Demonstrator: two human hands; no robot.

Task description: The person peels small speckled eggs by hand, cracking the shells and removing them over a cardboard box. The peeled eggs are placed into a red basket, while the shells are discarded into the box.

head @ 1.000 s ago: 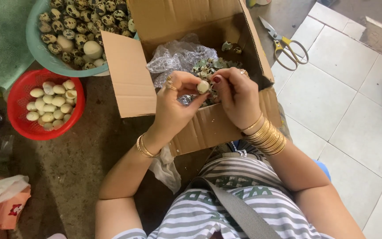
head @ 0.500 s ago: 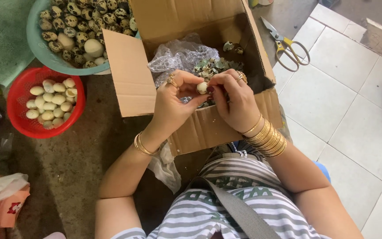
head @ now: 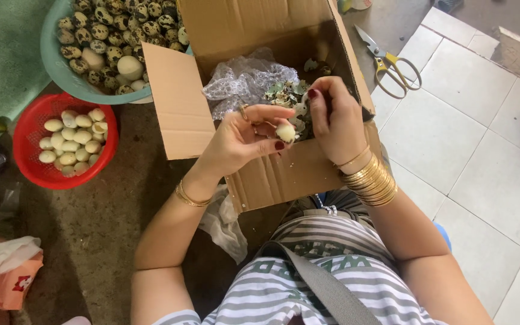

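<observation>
Looking down from the head camera, the left hand (head: 245, 135) pinched a small pale peeled egg (head: 285, 131) between thumb and fingertips, its fingers (head: 272, 112) curled closed around it. The right hand (head: 338, 117) sat just beside the egg, on its far side from the left palm, with its own fingers bent together and nipping a fleck of speckled shell (head: 300, 109) right above the egg. Both hands hovered over an open cardboard box (head: 272, 174); directly beyond the fingertips, inside the box, lay crumpled clear plastic (head: 242, 78) and a heap of broken shell bits (head: 284, 91). Gold bangles (head: 371, 180) stacked on the right wrist, and a thinner bracelet (head: 189, 197) circled the left one. Well out past the left hand's knuckles stood a red basket (head: 34, 174) of peeled pale eggs, and further beyond it a teal bowl (head: 55, 63) piled with speckled unpeeled eggs. Well apart from the right hand's knuckles, yellow-handled scissors (head: 392, 63) rested on the tiled floor (head: 470, 150).
</observation>
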